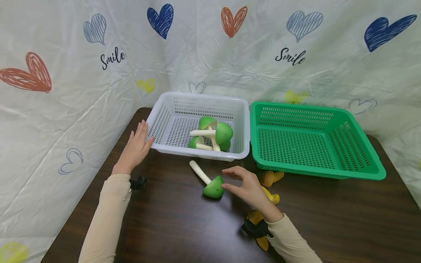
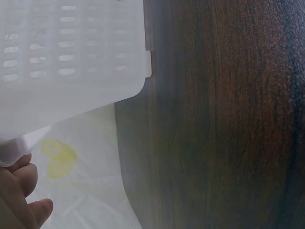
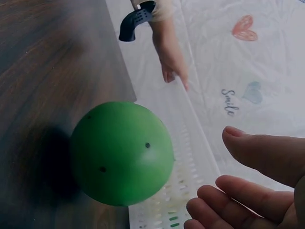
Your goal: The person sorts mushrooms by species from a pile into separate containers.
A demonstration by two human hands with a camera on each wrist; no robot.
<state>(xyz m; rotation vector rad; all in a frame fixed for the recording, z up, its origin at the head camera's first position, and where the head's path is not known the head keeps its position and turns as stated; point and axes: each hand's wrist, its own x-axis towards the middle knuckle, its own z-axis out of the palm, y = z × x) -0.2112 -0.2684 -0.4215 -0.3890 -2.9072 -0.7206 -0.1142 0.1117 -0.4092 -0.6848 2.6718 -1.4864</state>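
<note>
A toy mushroom [image 1: 213, 187] with a green cap and pale stem lies on the table in front of the white basket [image 1: 197, 155]. My right hand [image 1: 248, 186] is just right of its cap, thumb and fingers apart, holding nothing. In the right wrist view, the dotted green cap [image 3: 121, 153] appears beside the spread thumb and fingers. At the basket's left end, my left hand [image 1: 133, 148] rests against the rim with its fingers extended. Several green-capped mushrooms [image 1: 224, 132] are piled inside on the right. The left wrist view shows only some fingertips [image 2: 26, 179] by the rim.
A green basket [image 1: 296, 171] stands to the right of the white one. Orange-brown [image 1: 268, 179] and yellow [image 1: 274, 198] mushrooms lie on the table in front of it. Another orange-brown mushroom [image 1: 262, 243] is partly hidden under my right wrist. A printed cloth [image 1: 204, 54] hangs behind the table.
</note>
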